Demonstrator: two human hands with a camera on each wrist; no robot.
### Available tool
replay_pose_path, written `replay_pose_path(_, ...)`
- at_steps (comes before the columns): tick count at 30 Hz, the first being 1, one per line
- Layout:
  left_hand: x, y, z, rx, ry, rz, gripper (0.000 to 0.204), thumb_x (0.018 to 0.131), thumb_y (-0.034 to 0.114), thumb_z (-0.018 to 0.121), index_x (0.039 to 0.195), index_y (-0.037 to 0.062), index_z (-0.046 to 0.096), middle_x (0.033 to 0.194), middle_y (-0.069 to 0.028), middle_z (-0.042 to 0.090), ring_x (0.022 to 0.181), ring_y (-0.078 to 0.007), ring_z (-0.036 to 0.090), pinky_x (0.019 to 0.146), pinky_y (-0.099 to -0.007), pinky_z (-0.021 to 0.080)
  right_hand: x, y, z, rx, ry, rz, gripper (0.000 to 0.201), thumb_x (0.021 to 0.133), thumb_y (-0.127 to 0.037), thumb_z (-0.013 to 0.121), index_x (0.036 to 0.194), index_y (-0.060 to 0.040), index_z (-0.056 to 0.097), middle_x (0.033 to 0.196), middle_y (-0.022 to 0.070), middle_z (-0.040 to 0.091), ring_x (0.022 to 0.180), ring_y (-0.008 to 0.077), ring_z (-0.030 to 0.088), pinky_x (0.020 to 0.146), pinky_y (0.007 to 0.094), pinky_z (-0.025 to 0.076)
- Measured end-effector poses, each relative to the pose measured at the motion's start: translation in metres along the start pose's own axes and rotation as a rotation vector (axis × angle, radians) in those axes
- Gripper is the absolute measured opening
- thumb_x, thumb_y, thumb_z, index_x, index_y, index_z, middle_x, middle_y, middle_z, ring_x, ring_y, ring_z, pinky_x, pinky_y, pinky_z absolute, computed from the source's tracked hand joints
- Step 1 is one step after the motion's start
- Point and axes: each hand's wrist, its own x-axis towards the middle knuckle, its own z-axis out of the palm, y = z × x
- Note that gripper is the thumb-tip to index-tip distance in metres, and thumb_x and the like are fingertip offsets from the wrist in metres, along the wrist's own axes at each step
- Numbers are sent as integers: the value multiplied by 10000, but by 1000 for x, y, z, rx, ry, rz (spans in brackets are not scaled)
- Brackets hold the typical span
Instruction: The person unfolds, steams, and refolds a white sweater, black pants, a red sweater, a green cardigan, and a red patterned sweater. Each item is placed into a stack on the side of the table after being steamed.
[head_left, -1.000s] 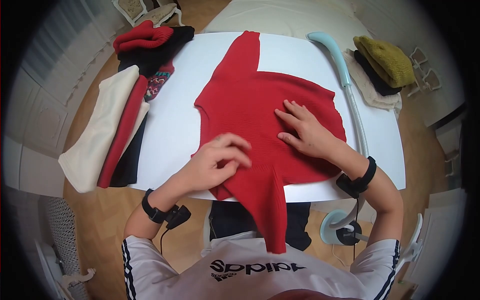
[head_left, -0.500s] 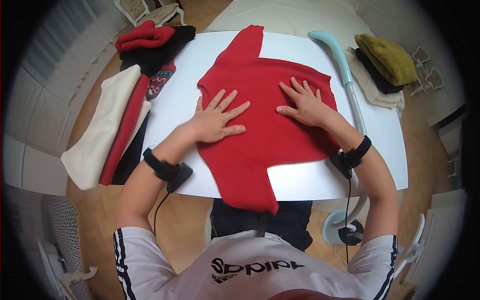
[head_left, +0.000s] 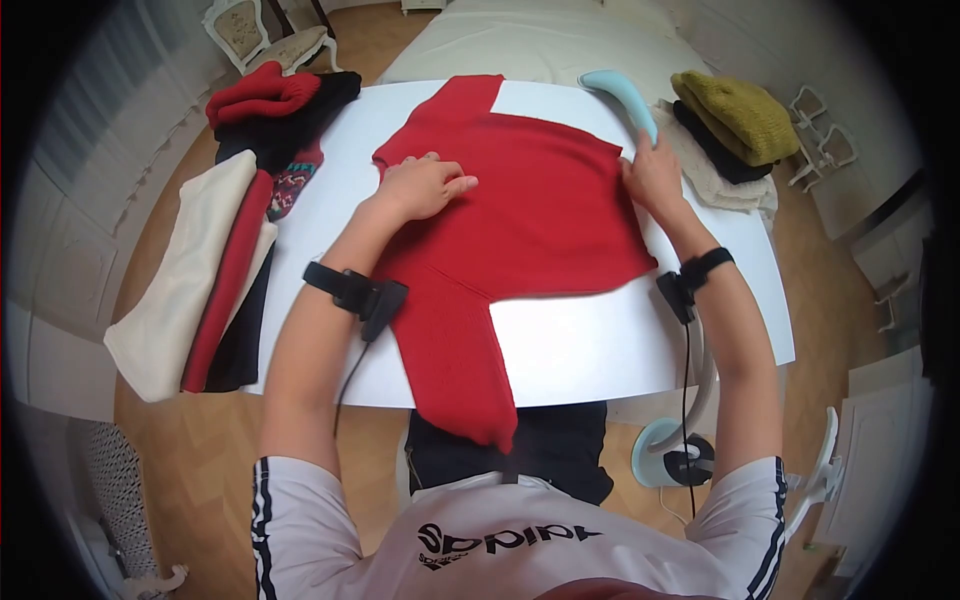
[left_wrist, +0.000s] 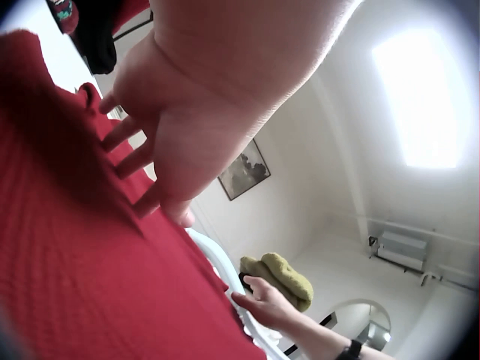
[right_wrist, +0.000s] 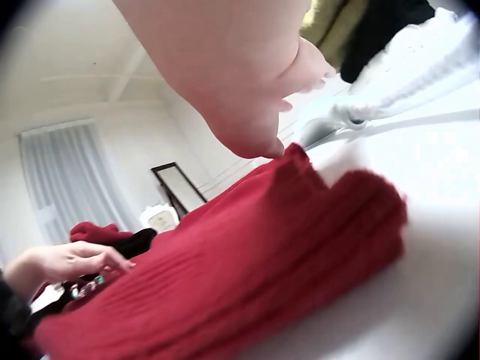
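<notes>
A red knit sweater (head_left: 520,220) lies spread on the white table (head_left: 600,340). One sleeve (head_left: 460,390) hangs over the front edge, another points away from me. My left hand (head_left: 425,185) rests on the sweater's far left part, and the left wrist view shows its fingers (left_wrist: 127,154) straight on the knit (left_wrist: 90,285). My right hand (head_left: 650,172) is at the sweater's right edge, beside the pale blue steamer head (head_left: 620,95). In the right wrist view this hand (right_wrist: 232,82) hovers over the bunched edge (right_wrist: 337,217); whether it pinches the edge is hidden.
Folded cream, red and black garments (head_left: 200,270) lie along the table's left side, with a red and black knit pile (head_left: 270,95) behind them. An olive knit stack (head_left: 735,115) sits at the far right. The steamer's base (head_left: 670,460) stands on the floor.
Both hands slid outward across the sweater: the left up to the far left part, the right out to the right edge by the steamer head. The sweater lies flatter.
</notes>
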Motion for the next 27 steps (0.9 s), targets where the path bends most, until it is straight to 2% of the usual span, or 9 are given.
replay_pose_path(5,19,-3,25,-8,341,-41,392,1006,443,576,1050,102,762,1201,-174,667,1127,-394,596,990,-497,478,46,53,35,165,-121,347,555,936,-310,707,1316,34,495,1208,325,667,1127,479,657,980,543,503)
replay_pose_path(9,12,0,16,-30,280,-81,285,978,306,655,1182,116,713,1262,-107,646,1220,-331,578,1028,-486,468,65,91,73,298,-33,226,457,978,-295,631,1247,59,523,1103,339,694,1080,510,663,924,559,510)
replay_pose_path(11,15,-11,21,-54,314,-57,309,952,270,691,1202,89,681,1236,-101,643,1220,-318,568,1018,-486,468,70,94,74,231,71,138,430,987,-292,607,1220,62,537,994,291,719,938,451,720,808,522,551)
replay_pose_path(13,20,-19,27,-33,372,-48,434,916,308,733,1264,60,652,1240,-164,629,1193,-358,578,1031,-464,472,52,67,34,539,-50,310,423,982,-309,623,1210,42,559,868,211,700,761,338,723,682,458,562)
replay_pose_path(14,21,-22,28,-34,366,-50,434,916,308,733,1264,60,652,1240,-164,629,1193,-358,578,1031,-464,472,54,70,37,594,-24,285,453,971,-334,655,1239,22,577,797,128,653,645,212,655,588,377,528)
replay_pose_path(18,30,-36,34,-139,441,-104,819,821,401,826,1434,-39,507,1427,-274,513,1348,-401,502,1134,-466,418,30,32,0,791,44,14,555,953,-334,713,1370,-5,553,844,76,660,643,138,585,587,316,488)
replay_pose_path(20,34,-43,29,-223,352,-138,1124,746,469,877,1531,-117,326,1534,-341,408,1451,-426,412,1188,-464,369,13,9,-15,769,-44,-48,533,952,-319,746,1364,-22,587,955,92,694,794,163,635,730,319,526)
replay_pose_path(24,32,-44,29,-272,377,-120,1260,723,483,887,1574,-127,186,1573,-356,352,1491,-426,360,1216,-457,335,-17,-22,-35,841,-208,-243,533,941,-267,779,1388,-30,612,1161,138,716,1071,201,653,996,327,498)
replay_pose_path(27,30,-43,24,-263,311,-155,1265,724,490,881,1571,-136,180,1580,-357,341,1495,-423,355,1219,-456,331,-33,-20,-55,772,-250,-232,510,950,-155,762,1419,-32,605,1130,45,689,1030,133,603,948,287,495)
